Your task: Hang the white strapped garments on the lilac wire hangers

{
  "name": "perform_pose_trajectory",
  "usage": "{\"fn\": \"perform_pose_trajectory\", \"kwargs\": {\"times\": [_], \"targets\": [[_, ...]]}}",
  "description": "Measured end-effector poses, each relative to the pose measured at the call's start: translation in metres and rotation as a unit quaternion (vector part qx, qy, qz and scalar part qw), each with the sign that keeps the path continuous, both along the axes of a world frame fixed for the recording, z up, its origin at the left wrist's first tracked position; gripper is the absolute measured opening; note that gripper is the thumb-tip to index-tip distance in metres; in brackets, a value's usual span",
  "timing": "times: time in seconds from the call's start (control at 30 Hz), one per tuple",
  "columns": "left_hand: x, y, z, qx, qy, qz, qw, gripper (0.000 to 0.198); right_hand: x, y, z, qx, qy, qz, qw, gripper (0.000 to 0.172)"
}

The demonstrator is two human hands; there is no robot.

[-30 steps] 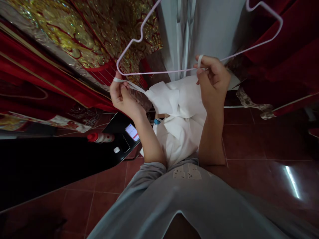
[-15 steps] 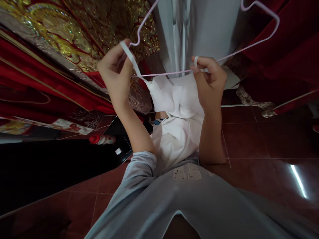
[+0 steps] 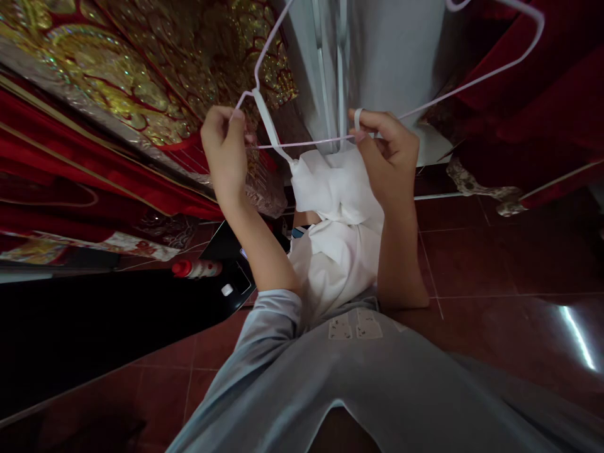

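Gripping with closed fingers of the left hand [image 3: 224, 154], in the head view, the outer end of a lilac wire hanger [image 3: 306, 142], with its corner hidden inside the fist. Bending the index finger of the right hand [image 3: 392, 154] through a white strap loop [image 3: 357, 119], with the thumb closed in just below, right at the lower bar of the hanger. Cannot tell about any pinch on the bar itself.

Draped just below that bar and between the two forearms: a white garment [image 3: 340, 242], falling in loose folds down to the front of a grey shirt [image 3: 340, 371] with pale patches [image 3: 368, 328]. Running up from the garment's upper left corner and crossing the lower bar: a second white strap [image 3: 267, 119], reaching the notch in the hanger's shoulder, just beside the left hand.

Near the left hand, red cloth with gold sequins [image 3: 113, 69]. Beyond the hanger, pale grey panels [image 3: 391, 56]. Off to the right, dark red cloth [image 3: 533, 119]. Lower left, past the left forearm, a black table [image 3: 94, 340] bearing a red-capped bottle [image 3: 195, 269], a small white object [image 3: 227, 290] and a dark flat device [image 3: 242, 278]. Underfoot, a red tiled floor [image 3: 476, 264] with a bright streak of reflected light.
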State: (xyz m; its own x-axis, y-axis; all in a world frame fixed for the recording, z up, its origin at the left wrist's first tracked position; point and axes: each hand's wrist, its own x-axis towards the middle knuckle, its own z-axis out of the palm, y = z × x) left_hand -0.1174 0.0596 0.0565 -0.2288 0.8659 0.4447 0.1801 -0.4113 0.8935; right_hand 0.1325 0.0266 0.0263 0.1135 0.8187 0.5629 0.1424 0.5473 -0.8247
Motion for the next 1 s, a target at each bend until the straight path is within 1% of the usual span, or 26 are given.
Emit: {"fn": "perform_pose_trajectory", "kwargs": {"times": [0.03, 0.07, 0.1, 0.17, 0.23, 0.27, 0.33, 0.4, 0.47, 0.53, 0.6, 0.67, 0.77, 0.83, 0.87, 0.93, 0.97, 1.0], "targets": [[0.003, -0.001, -0.011, -0.003, -0.097, 0.022, 0.995, 0.018, -0.001, 0.001, -0.001, 0.000, -0.001, 0.000, 1.000, 0.029], [0.008, -0.002, -0.022, 0.000, -0.199, 0.050, 0.979, 0.016, -0.001, 0.002, -0.001, -0.003, -0.002, -0.001, 1.000, 0.029], [0.017, -0.003, -0.031, 0.002, -0.230, 0.059, 0.971, 0.015, -0.001, 0.002, -0.001, -0.006, -0.003, -0.002, 1.000, 0.029], [0.038, -0.007, -0.047, 0.003, -0.251, 0.054, 0.967, 0.013, 0.000, 0.002, 0.000, -0.007, -0.008, 0.000, 1.000, 0.027], [0.059, -0.010, -0.056, 0.019, -0.234, 0.061, 0.970, 0.010, 0.002, -0.001, 0.003, -0.005, -0.013, 0.005, 1.000, 0.024], [0.068, -0.011, -0.059, 0.033, -0.216, 0.070, 0.973, 0.014, 0.002, -0.003, 0.004, -0.004, -0.014, 0.005, 1.000, 0.024], [0.078, -0.012, -0.061, 0.045, -0.173, 0.083, 0.980, 0.030, 0.003, -0.006, 0.006, -0.005, -0.010, 0.010, 1.000, 0.025], [0.080, -0.012, -0.062, 0.045, -0.142, 0.087, 0.985, 0.044, 0.003, -0.009, 0.005, -0.003, -0.004, 0.019, 1.000, 0.029], [0.077, -0.012, -0.062, 0.056, -0.138, 0.077, 0.986, 0.046, 0.005, -0.008, 0.003, 0.010, 0.013, 0.020, 1.000, 0.032], [0.074, -0.010, -0.063, 0.088, -0.156, 0.060, 0.982, 0.041, 0.011, -0.006, 0.001, 0.037, 0.032, 0.003, 0.999, 0.036], [0.071, -0.007, -0.065, 0.122, -0.175, 0.044, 0.976, 0.036, 0.025, -0.003, 0.003, 0.082, 0.059, -0.031, 0.994, 0.042], [0.070, -0.004, -0.066, 0.136, -0.181, 0.037, 0.973, 0.035, 0.044, 0.000, 0.010, 0.118, 0.086, -0.082, 0.986, 0.045], [0.070, -0.003, -0.064, 0.134, -0.176, 0.039, 0.974, 0.036, 0.076, 0.002, 0.029, 0.122, 0.107, -0.183, 0.970, 0.040], [0.070, -0.005, -0.060, 0.138, -0.186, 0.038, 0.972, 0.038, 0.095, 0.007, 0.039, 0.111, 0.107, -0.224, 0.962, 0.034], [0.071, -0.006, -0.058, 0.140, -0.195, 0.038, 0.970, 0.038, 0.102, 0.010, 0.042, 0.106, 0.111, -0.231, 0.961, 0.030], [0.071, -0.008, -0.054, 0.134, -0.208, 0.043, 0.968, 0.040, 0.112, 0.020, 0.044, 0.097, 0.138, -0.223, 0.960, 0.027], [0.071, -0.009, -0.053, 0.124, -0.209, 0.048, 0.969, 0.041, 0.116, 0.026, 0.043, 0.072, 0.158, -0.200, 0.964, 0.028], [0.071, -0.009, -0.053, 0.112, -0.206, 0.051, 0.971, 0.042, 0.118, 0.031, 0.041, 0.029, 0.173, -0.160, 0.971, 0.030]]}}
